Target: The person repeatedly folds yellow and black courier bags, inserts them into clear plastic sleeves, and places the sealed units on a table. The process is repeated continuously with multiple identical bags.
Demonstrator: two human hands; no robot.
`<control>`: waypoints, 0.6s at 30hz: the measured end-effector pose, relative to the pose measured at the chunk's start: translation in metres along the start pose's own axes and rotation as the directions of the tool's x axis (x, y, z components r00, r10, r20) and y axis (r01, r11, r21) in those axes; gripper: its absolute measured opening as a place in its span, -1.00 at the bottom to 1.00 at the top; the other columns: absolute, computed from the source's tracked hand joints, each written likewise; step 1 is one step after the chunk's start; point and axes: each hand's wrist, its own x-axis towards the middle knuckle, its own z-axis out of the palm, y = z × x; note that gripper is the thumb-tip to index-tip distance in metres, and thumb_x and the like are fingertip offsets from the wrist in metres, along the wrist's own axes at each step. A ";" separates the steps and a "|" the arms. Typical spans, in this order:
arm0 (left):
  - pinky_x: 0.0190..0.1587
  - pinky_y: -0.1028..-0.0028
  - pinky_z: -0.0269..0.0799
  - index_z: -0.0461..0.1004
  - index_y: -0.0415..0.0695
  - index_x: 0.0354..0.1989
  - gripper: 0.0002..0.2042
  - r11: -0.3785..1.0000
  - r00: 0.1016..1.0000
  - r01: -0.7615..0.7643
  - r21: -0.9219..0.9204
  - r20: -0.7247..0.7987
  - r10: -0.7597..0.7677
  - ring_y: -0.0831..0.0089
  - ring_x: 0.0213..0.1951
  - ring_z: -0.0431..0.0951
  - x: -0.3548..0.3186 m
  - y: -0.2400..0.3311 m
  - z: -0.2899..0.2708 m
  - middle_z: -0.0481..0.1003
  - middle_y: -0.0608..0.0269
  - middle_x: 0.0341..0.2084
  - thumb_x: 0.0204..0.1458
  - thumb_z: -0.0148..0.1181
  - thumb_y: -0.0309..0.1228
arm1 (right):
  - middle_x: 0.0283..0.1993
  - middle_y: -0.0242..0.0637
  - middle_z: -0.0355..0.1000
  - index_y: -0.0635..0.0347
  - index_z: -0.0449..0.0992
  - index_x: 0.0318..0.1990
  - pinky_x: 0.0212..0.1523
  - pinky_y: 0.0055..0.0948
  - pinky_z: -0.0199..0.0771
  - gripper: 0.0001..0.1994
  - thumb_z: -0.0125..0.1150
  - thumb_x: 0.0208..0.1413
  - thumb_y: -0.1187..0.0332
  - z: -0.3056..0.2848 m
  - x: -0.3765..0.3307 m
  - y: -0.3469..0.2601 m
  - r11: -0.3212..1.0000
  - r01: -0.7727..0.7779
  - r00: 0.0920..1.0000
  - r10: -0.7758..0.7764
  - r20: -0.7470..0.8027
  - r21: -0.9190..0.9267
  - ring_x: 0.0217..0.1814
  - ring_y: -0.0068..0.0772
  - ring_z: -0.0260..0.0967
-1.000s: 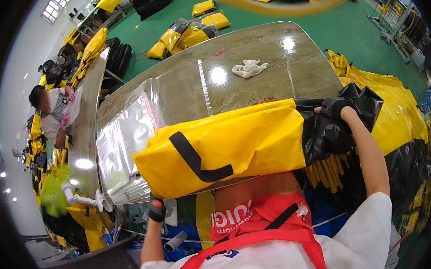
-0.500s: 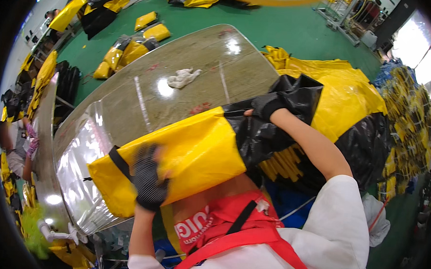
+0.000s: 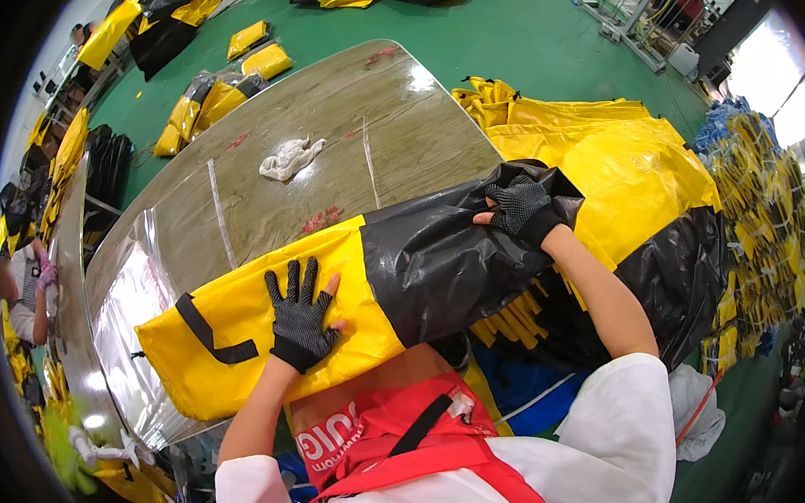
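A long yellow-and-black bag of shiny coated fabric [image 3: 429, 262] lies flat across the near side of the table, its black part to the right. On its yellow part my left hand [image 3: 303, 324], in a dark dotted glove with bare thumb tip, rests flat with fingers spread. A black strap [image 3: 207, 328] lies bent on the yellow fabric left of that hand. My right hand [image 3: 519, 207], gloved alike, is closed on the crumpled black end, which bunches up around its fingers.
The glossy table [image 3: 337, 102] holds a crumpled white rag [image 3: 291, 158] and clear plastic film [image 3: 130, 328]. At right is a heap of yellow and black bags [image 3: 643, 182]. Folded packs [image 3: 205, 105] lie on the green floor. Another person [image 3: 32, 291] works at far left.
My left hand has come to rest on the yellow fabric, fingers now spread. The black part has been drawn out flatter and longer, my right hand still at its far end.
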 end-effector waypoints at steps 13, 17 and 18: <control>0.24 -0.13 -0.35 0.18 -0.07 0.19 -0.33 0.939 0.971 -0.028 -0.343 -0.231 -0.055 -0.04 0.22 0.05 0.119 0.100 0.001 0.16 -0.10 0.15 -0.07 0.04 0.05 | 0.15 -0.14 0.18 0.22 0.21 0.12 0.16 -0.35 0.18 -0.41 0.29 -0.05 0.26 0.063 -0.094 0.035 0.216 0.012 0.701 0.695 -0.162 0.976 0.13 -0.26 0.21; 0.22 -0.15 -0.34 0.18 -0.08 0.18 -0.33 0.941 0.968 0.025 -0.338 -0.226 -0.107 -0.08 0.22 0.02 0.112 0.097 0.001 0.13 -0.10 0.16 -0.08 0.06 0.03 | 0.06 -0.17 0.33 0.36 0.32 0.06 0.11 -0.34 0.27 -0.48 0.29 -0.03 0.28 0.038 -0.083 -0.053 -0.181 0.144 0.666 0.744 0.040 0.973 0.07 -0.30 0.29; 0.21 -0.20 -0.38 0.20 -0.09 0.17 -0.33 0.938 0.971 0.031 -0.346 -0.212 -0.110 -0.12 0.23 0.00 0.114 0.100 -0.003 0.11 -0.14 0.17 -0.09 0.05 0.05 | 0.02 -0.17 0.36 0.34 0.34 0.04 0.03 -0.37 0.34 -0.52 0.26 -0.04 0.34 0.036 -0.082 -0.070 -0.020 -0.050 0.728 0.684 0.050 0.999 -0.01 -0.27 0.34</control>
